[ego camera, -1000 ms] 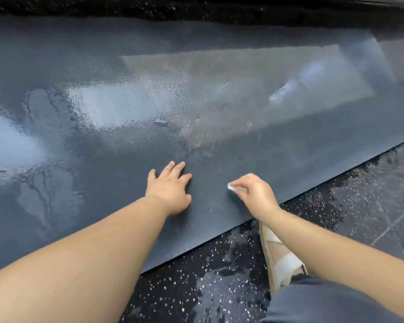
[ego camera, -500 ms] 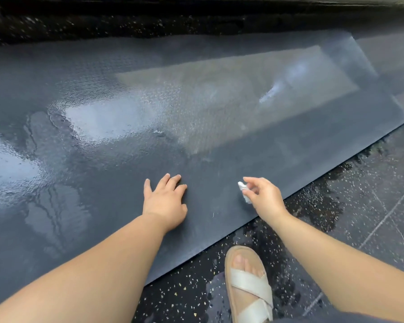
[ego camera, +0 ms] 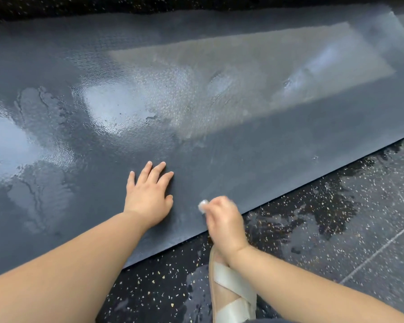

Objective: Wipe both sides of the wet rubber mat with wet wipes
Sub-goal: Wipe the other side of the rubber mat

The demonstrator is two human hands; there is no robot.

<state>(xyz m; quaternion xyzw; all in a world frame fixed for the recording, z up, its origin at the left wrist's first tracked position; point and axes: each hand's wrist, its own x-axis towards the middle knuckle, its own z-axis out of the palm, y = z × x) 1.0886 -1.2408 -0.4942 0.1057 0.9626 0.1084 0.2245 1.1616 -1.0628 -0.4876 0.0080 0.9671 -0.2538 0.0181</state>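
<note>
The large dark grey rubber mat (ego camera: 289, 159) lies flat on the black, light-speckled stone floor (ego camera: 336, 229) and fills most of the view, stretching away ahead of both hands and far off to either side of them. The left hand (ego camera: 149, 199) rests palm down on the mat with its fingers straight and slightly spread, holding nothing; its heel sits a little in from the mat's near edge. Just to the right of it, apart from it, the right hand (ego camera: 224, 220) is curled over with its fingers bunched round a small crumpled white wet wipe (ego camera: 203, 204), which shows at the fingertips on the side facing the left hand. This hand is blurred, so whether the wipe presses on the rubber or sits just above it cannot be told. It lies over the mat's near edge, knuckles over the mat and wrist over the floor. Beyond the left hand's fingertips and out to its left, the mat shines with pooled water and pale reflections; the strip directly ahead of the right hand looks duller. The floor to the right of the right hand carries dark wet patches along the mat's edge. Beneath the right wrist a foot in a beige sandal with crossed straps (ego camera: 233, 292) stands on the floor.
</note>
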